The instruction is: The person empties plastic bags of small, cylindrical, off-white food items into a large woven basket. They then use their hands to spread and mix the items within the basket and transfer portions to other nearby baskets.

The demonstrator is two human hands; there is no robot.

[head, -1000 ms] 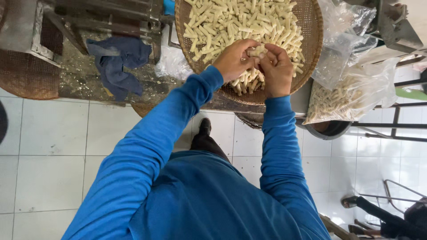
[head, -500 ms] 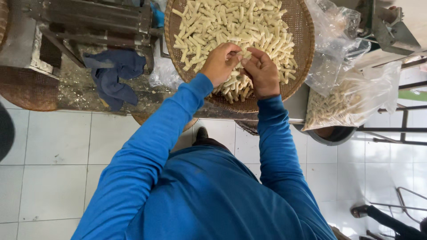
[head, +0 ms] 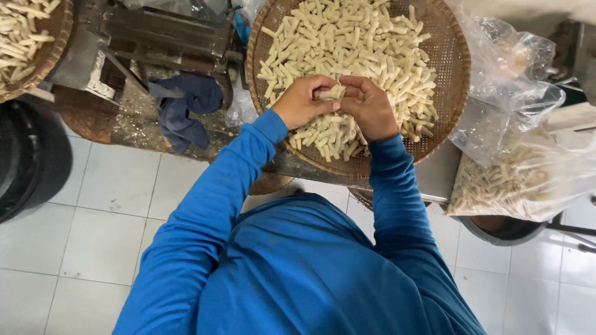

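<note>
Both hands, left hand (head: 302, 102) and right hand (head: 370, 107), are curling nearly closed around one pale dough stick (head: 333, 92), pinching it between their fingertips just above the round woven tray (head: 448, 56), where the other sticks are lying heaped within reach. Right of the tray, a clear plastic bag (head: 528, 167) of sticks is sagging open; left of it, a blue cloth (head: 184, 111) is lying crumpled.

Pale short dough sticks (head: 366, 43) cover nearly the whole round woven basket tray (head: 456, 68), a crinkled clear plastic bag (head: 515, 118) crowds its right edge, a dark blue cloth (head: 186, 108) lies left, and only the tray's far-right mesh is bare.
</note>
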